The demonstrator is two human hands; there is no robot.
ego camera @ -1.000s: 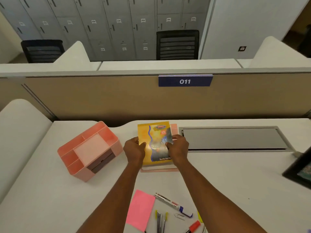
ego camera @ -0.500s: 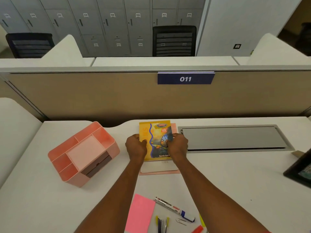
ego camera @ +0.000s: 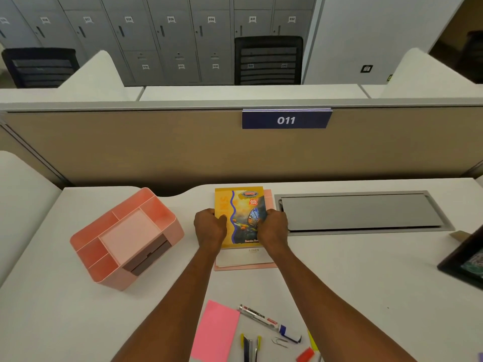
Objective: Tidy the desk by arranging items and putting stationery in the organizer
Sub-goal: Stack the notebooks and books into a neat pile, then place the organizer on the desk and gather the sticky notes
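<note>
"011" on blue partition sign [ego camera: 286,119], locker tags [ego camera: 211,19] 030, 031, 032, "Jolly Time" on yellow notebk [ego camera: 241,205]

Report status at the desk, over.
Hands: left hand and right hand grip yellow notebook by its sides. Notebook atop pink folder stack. To its left, pink organizer; path unobstructed.

You see through one wide-angle camera on your head, aimed forward and down over the desk [ego camera: 366,283]. It sits close: your left hand [ego camera: 210,227] and right hand [ego camera: 273,228], gripping the yellow notebook [ego camera: 241,205], hold the centre, with your forearms entering from 6 o'clock. The partition [ego camera: 130,147] crosses at 12 o'clock, and the lockers [ego camera: 156,35] stand farther behind it.
</note>
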